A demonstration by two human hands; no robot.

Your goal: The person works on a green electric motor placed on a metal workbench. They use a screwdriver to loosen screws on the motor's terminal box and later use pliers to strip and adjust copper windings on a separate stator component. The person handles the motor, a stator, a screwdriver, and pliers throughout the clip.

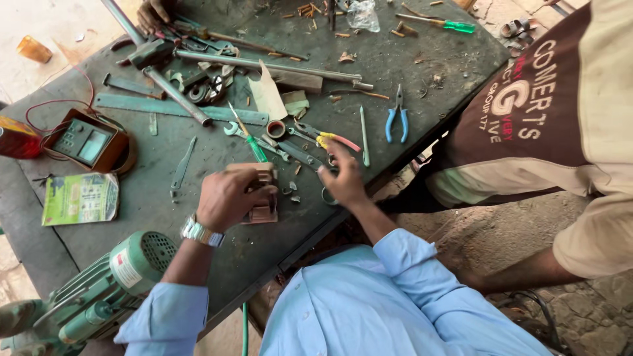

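My left hand [227, 198], with a metal watch on the wrist, is closed around a brownish block-shaped part [266, 212] that rests on the dark metal workbench [151, 198]. My right hand [344, 179] lies flat on the bench to its right, fingers apart, holding nothing. Its fingertips are close to pliers with red and yellow handles [333, 138], and a small metal ring [328, 196] sits by its thumb. A green-handled screwdriver [256, 148] lies just beyond my left hand.
Blue-handled pliers [397, 120], long metal rods [264, 64], spanners and scraps litter the bench. A meter in a brown case [87, 141] and a green booklet [80, 198] lie at the left, a green motor [125, 273] at the near corner. A person stands at the right [527, 112]; another hand [155, 13] is at the top.
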